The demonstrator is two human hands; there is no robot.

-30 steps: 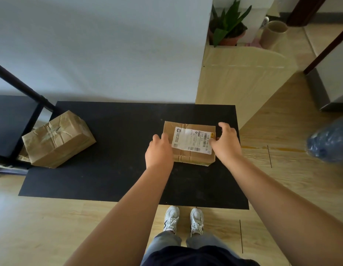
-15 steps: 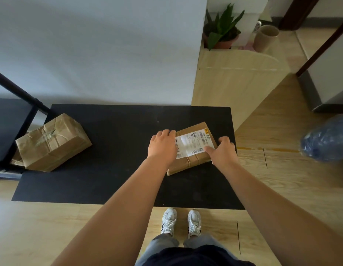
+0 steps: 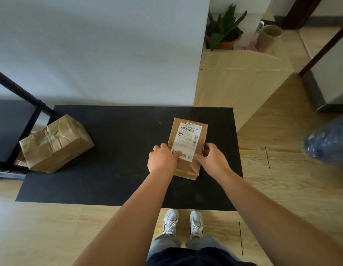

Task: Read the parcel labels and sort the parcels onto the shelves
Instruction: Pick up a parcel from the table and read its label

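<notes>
Both hands, left [image 3: 163, 160] and right [image 3: 213, 160], are clamping their grip on the parcel [image 3: 188, 148] lying on the black bench [image 3: 119, 150], label [image 3: 187, 140] facing up, probably for reading before shelving.

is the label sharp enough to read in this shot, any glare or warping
Head view: the label on the small parcel is in focus and glare-free, large digits legible, fine print too small; wide-angle lens bows the wall edges; the blue bag at right is smeared.
</notes>
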